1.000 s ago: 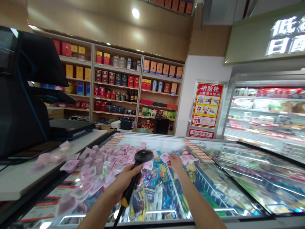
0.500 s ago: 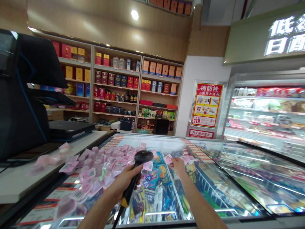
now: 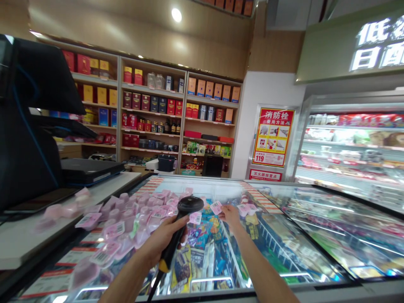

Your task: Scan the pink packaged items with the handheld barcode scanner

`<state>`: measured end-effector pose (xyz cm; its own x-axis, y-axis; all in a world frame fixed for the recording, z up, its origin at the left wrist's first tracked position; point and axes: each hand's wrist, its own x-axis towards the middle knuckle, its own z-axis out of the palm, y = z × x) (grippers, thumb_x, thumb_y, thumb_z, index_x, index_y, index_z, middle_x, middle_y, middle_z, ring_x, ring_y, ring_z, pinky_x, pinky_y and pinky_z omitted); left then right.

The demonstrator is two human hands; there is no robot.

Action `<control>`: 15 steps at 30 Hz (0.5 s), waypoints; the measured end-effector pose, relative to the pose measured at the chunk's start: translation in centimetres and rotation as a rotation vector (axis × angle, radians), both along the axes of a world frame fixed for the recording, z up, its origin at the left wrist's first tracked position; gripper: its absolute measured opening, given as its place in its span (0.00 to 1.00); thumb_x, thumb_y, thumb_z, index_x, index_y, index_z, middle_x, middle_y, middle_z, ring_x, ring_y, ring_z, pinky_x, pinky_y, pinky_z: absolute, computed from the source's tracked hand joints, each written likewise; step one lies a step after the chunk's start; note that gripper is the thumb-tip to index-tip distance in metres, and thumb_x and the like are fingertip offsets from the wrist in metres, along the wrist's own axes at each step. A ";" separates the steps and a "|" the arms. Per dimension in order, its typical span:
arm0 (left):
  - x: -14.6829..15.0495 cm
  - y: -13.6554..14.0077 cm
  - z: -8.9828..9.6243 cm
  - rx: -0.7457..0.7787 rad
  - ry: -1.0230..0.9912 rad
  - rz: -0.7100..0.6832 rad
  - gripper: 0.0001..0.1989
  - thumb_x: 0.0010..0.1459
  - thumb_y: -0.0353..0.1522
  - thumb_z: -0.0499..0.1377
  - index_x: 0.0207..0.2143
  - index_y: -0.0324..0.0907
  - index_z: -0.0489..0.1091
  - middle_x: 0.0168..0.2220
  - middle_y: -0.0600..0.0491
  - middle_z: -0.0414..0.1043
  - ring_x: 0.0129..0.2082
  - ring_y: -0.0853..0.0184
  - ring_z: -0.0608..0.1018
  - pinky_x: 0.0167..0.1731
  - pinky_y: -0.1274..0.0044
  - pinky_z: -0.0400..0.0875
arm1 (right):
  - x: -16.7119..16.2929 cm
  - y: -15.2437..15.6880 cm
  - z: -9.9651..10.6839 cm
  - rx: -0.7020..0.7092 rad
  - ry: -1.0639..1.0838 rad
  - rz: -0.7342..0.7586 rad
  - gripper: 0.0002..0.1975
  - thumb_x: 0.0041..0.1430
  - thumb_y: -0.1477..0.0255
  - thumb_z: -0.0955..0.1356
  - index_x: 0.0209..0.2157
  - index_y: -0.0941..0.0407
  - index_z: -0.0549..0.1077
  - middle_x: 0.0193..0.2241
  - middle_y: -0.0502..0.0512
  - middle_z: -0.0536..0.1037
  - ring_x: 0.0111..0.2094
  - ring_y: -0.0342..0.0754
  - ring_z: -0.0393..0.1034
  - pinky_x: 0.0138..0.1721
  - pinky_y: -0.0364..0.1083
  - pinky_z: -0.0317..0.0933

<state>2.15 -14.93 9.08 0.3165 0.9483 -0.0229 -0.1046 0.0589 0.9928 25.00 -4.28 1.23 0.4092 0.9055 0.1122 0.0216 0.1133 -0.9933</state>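
Observation:
My left hand (image 3: 168, 235) is wrapped round the grip of a black handheld barcode scanner (image 3: 189, 205), its head pointing forward and its cable hanging down. My right hand (image 3: 230, 215) pinches a small pink cup with a barcode label (image 3: 216, 207) by its edge, to the right of the scanner head. Many similar pink cups (image 3: 148, 206) with barcode labels lie heaped on the glass lid of a chest freezer, left of the scanner. A few more labelled pink cups (image 3: 248, 209) lie just right of my right hand.
Through the freezer glass (image 3: 268, 198), bagged goods and white wire baskets show. A counter (image 3: 19, 248) with a black checkout terminal (image 3: 34, 122) stands at the left. Shelves of boxes (image 3: 151, 103) and a lit refrigerated display (image 3: 353, 147) stand behind.
My right hand and the pink cup have shifted slightly left, nearer the scanner head. My left hand keeps hold of the scanner. The view has shifted a little.

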 end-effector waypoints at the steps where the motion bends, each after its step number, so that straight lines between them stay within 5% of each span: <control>1: 0.1 -0.1 0.0 -0.004 -0.009 -0.007 0.14 0.44 0.41 0.55 0.21 0.39 0.60 0.15 0.59 0.63 0.14 0.76 0.64 0.15 0.82 0.56 | -0.2 -0.1 0.2 -0.003 0.007 0.014 0.07 0.41 0.68 0.63 0.23 0.58 0.63 0.15 0.49 0.70 0.21 0.45 0.68 0.24 0.43 0.63; 8: 0.2 -0.8 0.5 0.000 -0.036 -0.039 0.13 0.43 0.40 0.56 0.21 0.40 0.60 0.15 0.60 0.62 0.14 0.76 0.64 0.15 0.82 0.56 | -0.8 -0.4 1.7 -0.013 0.031 0.088 0.06 0.41 0.68 0.63 0.22 0.57 0.65 0.16 0.49 0.72 0.23 0.46 0.69 0.26 0.44 0.64; 15: -2.4 0.1 -0.3 -0.019 -0.017 0.020 0.14 0.42 0.42 0.57 0.23 0.39 0.64 0.18 0.57 0.65 0.16 0.75 0.66 0.17 0.81 0.58 | 3.7 -0.2 -0.3 -0.098 0.076 -0.149 0.04 0.43 0.74 0.61 0.18 0.55 0.61 0.14 0.49 0.69 0.22 0.45 0.69 0.25 0.43 0.64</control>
<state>-0.25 -14.88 8.76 0.2980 0.9539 -0.0353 -0.1230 0.0751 0.9896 28.68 -4.47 0.91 0.5434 0.8394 -0.0094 -0.0443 0.0175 -0.9989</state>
